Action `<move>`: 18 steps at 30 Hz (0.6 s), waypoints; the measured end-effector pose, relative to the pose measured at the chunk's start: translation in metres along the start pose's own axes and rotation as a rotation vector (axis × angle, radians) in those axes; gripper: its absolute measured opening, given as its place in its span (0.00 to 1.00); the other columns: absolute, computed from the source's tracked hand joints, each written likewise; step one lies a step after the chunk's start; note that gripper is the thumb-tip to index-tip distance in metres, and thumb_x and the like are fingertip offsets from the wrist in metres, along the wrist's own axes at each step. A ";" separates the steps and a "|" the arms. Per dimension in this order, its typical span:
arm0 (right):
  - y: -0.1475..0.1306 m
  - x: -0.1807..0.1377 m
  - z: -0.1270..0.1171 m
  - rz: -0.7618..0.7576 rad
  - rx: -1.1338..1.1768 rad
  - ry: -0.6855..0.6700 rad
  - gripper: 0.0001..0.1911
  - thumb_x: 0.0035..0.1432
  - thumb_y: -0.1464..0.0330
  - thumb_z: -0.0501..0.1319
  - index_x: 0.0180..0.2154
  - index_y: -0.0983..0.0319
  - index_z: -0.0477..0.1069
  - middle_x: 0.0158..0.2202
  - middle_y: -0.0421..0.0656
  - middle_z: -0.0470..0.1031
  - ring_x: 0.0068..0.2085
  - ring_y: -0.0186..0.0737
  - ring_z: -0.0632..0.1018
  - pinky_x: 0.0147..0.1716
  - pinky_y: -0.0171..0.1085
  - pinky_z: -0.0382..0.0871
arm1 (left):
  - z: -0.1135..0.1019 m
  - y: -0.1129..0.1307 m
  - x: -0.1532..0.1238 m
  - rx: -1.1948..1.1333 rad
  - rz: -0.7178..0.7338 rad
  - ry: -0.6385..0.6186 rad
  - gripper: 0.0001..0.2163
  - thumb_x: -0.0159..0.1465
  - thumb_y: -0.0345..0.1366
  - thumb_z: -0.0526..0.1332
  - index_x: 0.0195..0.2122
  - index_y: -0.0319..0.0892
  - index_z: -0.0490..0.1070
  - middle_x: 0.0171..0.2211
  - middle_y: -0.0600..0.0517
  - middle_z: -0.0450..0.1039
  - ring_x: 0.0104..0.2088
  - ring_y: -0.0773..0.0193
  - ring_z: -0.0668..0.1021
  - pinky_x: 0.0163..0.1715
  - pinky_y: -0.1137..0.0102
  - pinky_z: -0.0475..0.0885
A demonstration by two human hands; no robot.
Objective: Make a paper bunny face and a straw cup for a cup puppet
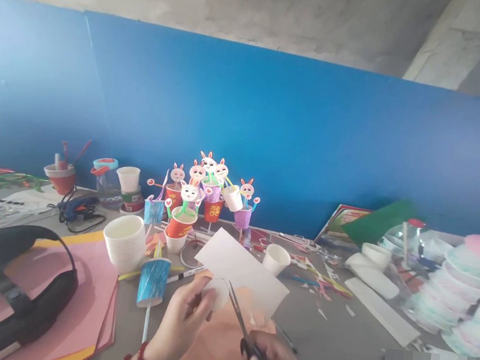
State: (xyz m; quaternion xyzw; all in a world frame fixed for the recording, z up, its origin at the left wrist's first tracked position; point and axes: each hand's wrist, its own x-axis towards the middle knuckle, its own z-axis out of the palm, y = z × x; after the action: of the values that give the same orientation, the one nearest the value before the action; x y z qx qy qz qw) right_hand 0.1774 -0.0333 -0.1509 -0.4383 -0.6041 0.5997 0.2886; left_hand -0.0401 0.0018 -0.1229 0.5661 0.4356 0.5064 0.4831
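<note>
One white paper disc (220, 298) is pinched at its left edge between the thumb and fingers of the left hand (188, 305), apparently so that the opposite edge is left free. The scissors (239, 313) are grasped by the handles in the right hand (276, 353), with the blades pointed forward and to the left, beside that free edge; whether any paper lies between the blades cannot be told. Both are held up above the worktop (325, 352), probably so that the disc can be turned without obstruction.

Beneath them, a white sheet (236, 264) and an orange sheet (207, 346) overlap, placed close, it seems, for ready reach. A blue cup (153, 283) is laid beside the left forearm, with a pale strip extending from it toward the near edge. Farther left, white cups are nested in a stack (124, 245), presumably to save room. Rabbit-faced cup figures (180, 222) are grouped near the blue partition (312, 136), seemingly out of the way of the hands, while a single white cup (277, 259) is stood to their right.
</note>
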 end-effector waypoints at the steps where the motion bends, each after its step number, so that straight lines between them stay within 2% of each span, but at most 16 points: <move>1: -0.003 0.001 -0.001 0.010 -0.034 0.002 0.35 0.48 0.34 0.58 0.27 0.61 0.65 0.22 0.38 0.66 0.24 0.31 0.68 0.23 0.30 0.62 | 0.000 0.003 0.000 -0.037 -0.029 -0.030 0.14 0.63 0.47 0.61 0.27 0.42 0.68 0.21 0.57 0.62 0.21 0.69 0.65 0.20 0.75 0.58; 4: -0.012 0.002 -0.002 0.010 -0.102 0.008 0.38 0.44 0.31 0.56 0.26 0.61 0.64 0.23 0.38 0.66 0.24 0.32 0.68 0.21 0.29 0.58 | 0.002 0.006 0.000 -0.116 -0.123 -0.144 0.20 0.60 0.54 0.62 0.26 0.41 0.68 0.20 0.58 0.61 0.18 0.71 0.62 0.17 0.75 0.54; 6: -0.017 0.001 -0.001 0.006 -0.079 -0.010 0.37 0.46 0.31 0.55 0.27 0.61 0.64 0.22 0.36 0.64 0.22 0.29 0.65 0.20 0.29 0.56 | 0.003 0.005 -0.001 -0.122 -0.158 -0.199 0.22 0.59 0.57 0.61 0.26 0.40 0.69 0.19 0.58 0.61 0.18 0.72 0.61 0.16 0.75 0.52; 9: -0.017 0.000 0.002 0.019 0.032 -0.047 0.35 0.51 0.34 0.55 0.27 0.61 0.63 0.21 0.33 0.59 0.19 0.25 0.58 0.19 0.28 0.52 | 0.005 0.003 -0.003 -0.119 -0.166 -0.215 0.24 0.58 0.60 0.61 0.26 0.40 0.68 0.18 0.59 0.60 0.17 0.72 0.61 0.16 0.76 0.51; 11: -0.013 0.000 0.004 0.015 0.083 -0.049 0.34 0.51 0.35 0.57 0.28 0.61 0.62 0.22 0.32 0.58 0.19 0.24 0.57 0.19 0.27 0.51 | 0.006 0.003 -0.004 -0.127 -0.165 -0.213 0.25 0.57 0.61 0.61 0.25 0.41 0.67 0.18 0.59 0.60 0.17 0.72 0.61 0.16 0.76 0.51; 18: 0.003 0.006 0.001 -0.076 0.026 -0.061 0.34 0.50 0.35 0.56 0.29 0.61 0.62 0.23 0.36 0.62 0.22 0.28 0.62 0.20 0.27 0.56 | 0.005 0.001 -0.004 -0.141 -0.165 -0.218 0.24 0.58 0.60 0.61 0.27 0.40 0.68 0.19 0.58 0.61 0.17 0.73 0.62 0.16 0.76 0.51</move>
State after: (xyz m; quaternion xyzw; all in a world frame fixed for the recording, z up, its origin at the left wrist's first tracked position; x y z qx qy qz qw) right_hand 0.1744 -0.0290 -0.1550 -0.3926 -0.6210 0.6093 0.2983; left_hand -0.0351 -0.0033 -0.1229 0.5449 0.3888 0.4298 0.6060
